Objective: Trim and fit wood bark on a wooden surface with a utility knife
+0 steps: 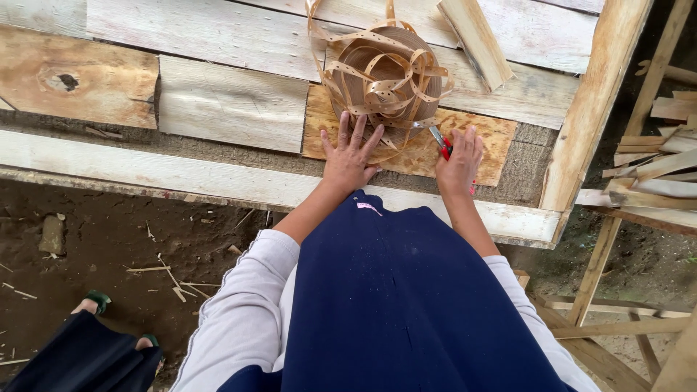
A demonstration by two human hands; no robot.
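Left hand (350, 156) splayed flat, pinning tangled tan perforated strip coil (385, 76) near tabletop (232, 101) front edge; right hand (459, 160) fingers clenching red-handled cutter (440, 141).

Long pale grey sleeves, navy cloth hanging down the front

The sleeves (243, 308) reach the forearms; the navy cloth (396, 305) has a tiny pink mark near its top edge.

**No packages, labels, signs or screens in view**

The head camera looks down and finds none of them: no box, no bag, no wrapper, no sticker, no tag, no notice, no display. Every surface in the frame is bare and unprinted, edge to edge, with nothing of that kind to report.
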